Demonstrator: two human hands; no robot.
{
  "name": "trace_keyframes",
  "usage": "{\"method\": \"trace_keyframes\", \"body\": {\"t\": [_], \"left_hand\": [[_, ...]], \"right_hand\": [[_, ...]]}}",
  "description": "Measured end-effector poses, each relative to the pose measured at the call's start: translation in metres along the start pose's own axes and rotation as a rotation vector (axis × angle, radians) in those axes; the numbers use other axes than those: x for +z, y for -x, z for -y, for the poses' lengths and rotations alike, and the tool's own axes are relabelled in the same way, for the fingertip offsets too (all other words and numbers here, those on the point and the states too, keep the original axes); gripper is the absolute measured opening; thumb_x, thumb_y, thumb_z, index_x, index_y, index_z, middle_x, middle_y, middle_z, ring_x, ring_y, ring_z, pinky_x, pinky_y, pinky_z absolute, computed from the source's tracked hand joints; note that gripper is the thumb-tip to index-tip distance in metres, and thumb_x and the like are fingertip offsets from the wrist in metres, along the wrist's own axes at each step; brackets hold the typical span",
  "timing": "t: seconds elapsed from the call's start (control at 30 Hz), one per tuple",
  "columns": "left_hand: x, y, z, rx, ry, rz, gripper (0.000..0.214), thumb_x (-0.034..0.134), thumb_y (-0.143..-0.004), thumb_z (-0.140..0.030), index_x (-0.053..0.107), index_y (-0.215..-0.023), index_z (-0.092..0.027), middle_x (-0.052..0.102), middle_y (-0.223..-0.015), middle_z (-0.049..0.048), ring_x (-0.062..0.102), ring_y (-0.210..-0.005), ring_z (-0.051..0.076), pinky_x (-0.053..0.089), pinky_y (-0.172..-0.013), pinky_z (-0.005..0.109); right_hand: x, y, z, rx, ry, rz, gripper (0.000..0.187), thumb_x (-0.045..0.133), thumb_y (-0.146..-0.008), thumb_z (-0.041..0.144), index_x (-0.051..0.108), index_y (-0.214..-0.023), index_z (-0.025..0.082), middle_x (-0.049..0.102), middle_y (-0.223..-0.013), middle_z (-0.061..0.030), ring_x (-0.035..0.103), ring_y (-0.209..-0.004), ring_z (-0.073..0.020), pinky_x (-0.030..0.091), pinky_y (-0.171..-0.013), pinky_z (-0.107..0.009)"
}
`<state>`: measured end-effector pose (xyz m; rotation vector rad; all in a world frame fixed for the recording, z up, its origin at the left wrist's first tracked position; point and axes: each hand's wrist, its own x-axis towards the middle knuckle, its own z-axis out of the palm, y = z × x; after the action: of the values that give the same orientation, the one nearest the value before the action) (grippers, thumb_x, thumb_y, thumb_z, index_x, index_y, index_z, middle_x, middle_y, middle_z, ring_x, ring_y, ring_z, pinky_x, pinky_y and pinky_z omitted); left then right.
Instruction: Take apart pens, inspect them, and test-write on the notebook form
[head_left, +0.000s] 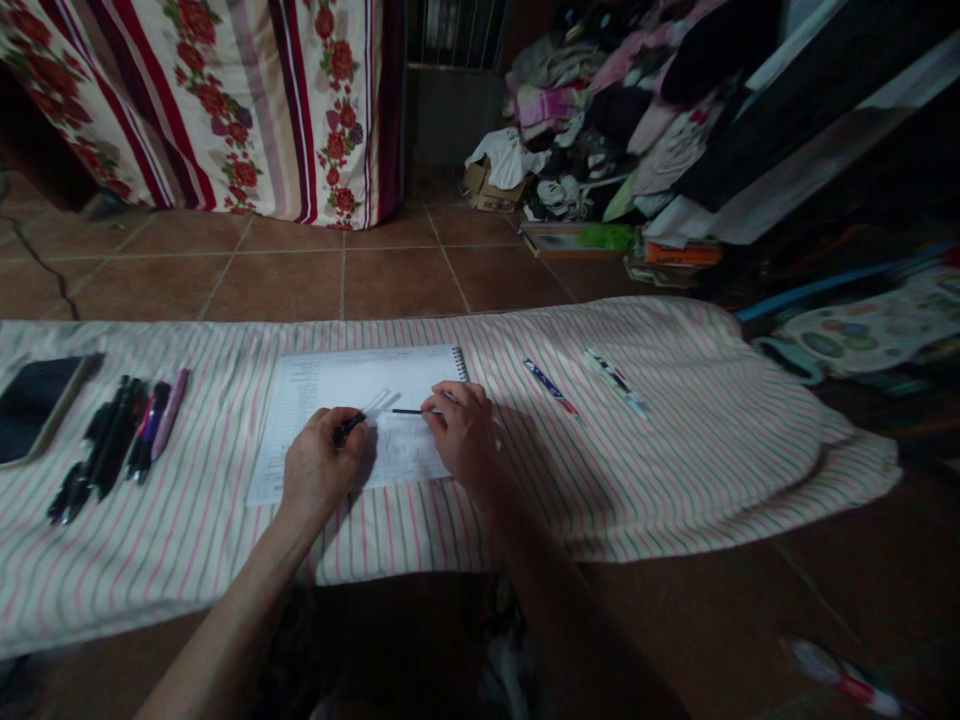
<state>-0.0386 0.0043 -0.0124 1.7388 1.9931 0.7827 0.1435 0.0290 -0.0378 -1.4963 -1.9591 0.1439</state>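
Observation:
A white spiral notebook (330,395) with faint writing lies on a striped cloth (637,470) spread over the floor. My left hand (319,470) rests on the page, fingers closed round a small dark pen part (349,428). My right hand (465,432) is also closed, pinching the end of a thin dark rod, like a pen refill (407,411), that lies across the page between the two hands. Both forearms reach in from the bottom of the view.
Several dark and pink pens (116,440) lie in a row at the left, beside a phone (34,405). Two more pens (551,387) (616,381) lie to the right of the notebook. A flowered cloth (225,100) hangs behind, and a clothes pile (622,110) sits at back right.

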Motion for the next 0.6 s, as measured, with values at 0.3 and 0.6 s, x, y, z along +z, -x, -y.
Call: {"method": "trace_keyframes", "body": {"t": [0.3, 0.6], "left_hand": [[0.0, 0.001, -0.004, -0.045, -0.015, 0.013, 0.026, 0.05, -0.077, -0.034, 0.065, -0.091, -0.018, 0.067, -0.088, 0.0062, 0.062, -0.081, 0.022, 0.045, -0.072, 0.033], [0.002, 0.0, -0.004, -0.017, -0.001, 0.027, 0.028, 0.048, -0.077, -0.035, 0.065, -0.091, -0.018, 0.066, -0.088, 0.007, 0.061, -0.079, 0.021, 0.044, -0.072, 0.033]], "right_hand": [[-0.011, -0.008, -0.002, 0.095, -0.141, -0.053, 0.01, 0.053, -0.083, 0.02, 0.062, -0.082, 0.019, 0.068, -0.083, -0.0044, 0.058, -0.085, -0.0202, 0.04, -0.084, -0.034], [-0.017, -0.012, -0.016, 0.408, -0.628, -0.104, 0.019, 0.051, -0.077, 0.025, 0.064, -0.09, 0.021, 0.067, -0.07, 0.0, 0.064, -0.068, -0.0153, 0.047, -0.065, -0.026]]}}
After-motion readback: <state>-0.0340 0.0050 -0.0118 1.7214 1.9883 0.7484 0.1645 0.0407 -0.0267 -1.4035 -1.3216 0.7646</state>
